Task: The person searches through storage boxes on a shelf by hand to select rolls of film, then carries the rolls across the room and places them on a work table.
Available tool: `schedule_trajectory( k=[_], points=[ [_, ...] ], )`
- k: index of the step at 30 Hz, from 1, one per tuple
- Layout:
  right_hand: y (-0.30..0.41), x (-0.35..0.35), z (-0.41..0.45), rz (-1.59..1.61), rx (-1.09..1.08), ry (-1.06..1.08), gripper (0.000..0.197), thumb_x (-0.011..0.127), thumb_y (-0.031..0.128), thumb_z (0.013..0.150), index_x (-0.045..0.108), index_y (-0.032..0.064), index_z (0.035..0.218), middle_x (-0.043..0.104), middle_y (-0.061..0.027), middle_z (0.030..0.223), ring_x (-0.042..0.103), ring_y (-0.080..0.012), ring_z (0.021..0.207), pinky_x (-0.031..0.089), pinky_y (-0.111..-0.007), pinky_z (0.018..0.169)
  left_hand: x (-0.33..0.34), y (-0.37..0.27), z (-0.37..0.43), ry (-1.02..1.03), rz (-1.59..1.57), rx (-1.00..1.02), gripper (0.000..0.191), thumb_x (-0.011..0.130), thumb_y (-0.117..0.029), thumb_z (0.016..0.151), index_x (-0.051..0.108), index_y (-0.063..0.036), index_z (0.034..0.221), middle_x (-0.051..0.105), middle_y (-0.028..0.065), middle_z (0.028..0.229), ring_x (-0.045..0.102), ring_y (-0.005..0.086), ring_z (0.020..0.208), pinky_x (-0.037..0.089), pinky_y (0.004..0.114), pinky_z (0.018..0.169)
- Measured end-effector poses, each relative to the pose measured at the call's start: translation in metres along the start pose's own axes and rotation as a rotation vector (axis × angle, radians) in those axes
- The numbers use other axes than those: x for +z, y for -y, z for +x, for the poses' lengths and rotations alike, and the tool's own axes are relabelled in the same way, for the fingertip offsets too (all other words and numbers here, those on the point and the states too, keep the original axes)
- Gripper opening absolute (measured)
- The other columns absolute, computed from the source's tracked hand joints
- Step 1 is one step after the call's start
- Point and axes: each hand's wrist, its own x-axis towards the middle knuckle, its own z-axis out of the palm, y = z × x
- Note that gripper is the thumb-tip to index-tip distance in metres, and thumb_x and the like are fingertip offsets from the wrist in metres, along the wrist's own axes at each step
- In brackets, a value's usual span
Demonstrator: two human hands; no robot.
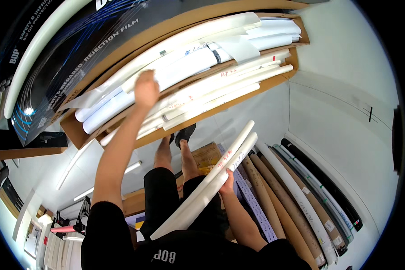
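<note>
My right hand grips two white rolls of film or paper, held side by side and slanting up to the right across my lap. Both bear handwriting; their lower ends reach my shirt. Over an open cardboard box of rolls, my left hand is slightly blurred, with curled fingers. It lies at a cream roll, but whether it grips that roll is unclear. Wide white rolls fill the box's far compartment, one with a dark band around it. Thinner marked rolls lie in the near compartment.
A black printed film carton stands behind the box, a pale roll across its left side. Several long brown, white and black rolls lean by the right wall. A cardboard carton sits beside my legs.
</note>
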Motion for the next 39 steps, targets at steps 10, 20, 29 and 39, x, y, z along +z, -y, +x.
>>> schedule_trajectory(
  k=[10,20,29,39],
  points=[
    [-0.010,0.009,0.009,-0.018,-0.019,-0.119,0.062,0.056,0.035,0.079,0.044,-0.0028,0.127,0.057,-0.0233,0.117,0.055,-0.0389,0.106,0.042,-0.051,0.099,0.023,0.151,0.080,0.502,0.442,-0.379,0.032,0.055,-0.007,0.081,0.051,-0.0027,0.112,0.065,0.0222,0.105,0.062,0.0361,0.102,0.049,0.047,0.088],
    [-0.004,-0.002,0.010,0.042,-0.001,-0.019,0.060,0.055,0.035,0.082,0.043,-0.0024,0.128,0.057,-0.0235,0.115,0.056,-0.0385,0.105,0.043,-0.049,0.097,-0.080,0.081,-0.057,0.559,-0.056,-0.097,0.054,0.070,-0.015,0.061,0.056,-0.0060,0.112,0.066,0.0219,0.092,0.063,0.0388,0.087,0.051,0.045,0.079],
    [-0.005,0.025,0.014,0.032,0.038,-0.044,0.063,0.056,0.034,0.080,0.043,-0.0032,0.128,0.057,-0.0247,0.115,0.056,-0.0392,0.106,0.044,-0.050,0.097,0.008,0.051,-0.096,0.241,-0.105,-0.029,0.047,0.075,-0.025,0.068,0.060,-0.0049,0.108,0.061,0.0185,0.101,0.057,0.0358,0.096,0.046,0.045,0.085],
    [-0.023,0.021,0.016,-0.047,-0.001,-0.104,0.062,0.056,0.034,0.080,0.043,-0.0018,0.129,0.056,-0.0242,0.117,0.055,-0.0404,0.107,0.042,-0.053,0.098,0.055,0.092,0.064,0.578,0.349,-0.339,0.039,0.061,-0.007,0.074,0.054,-0.0032,0.112,0.060,0.0183,0.111,0.059,0.0326,0.104,0.049,0.043,0.085]
  ],
)
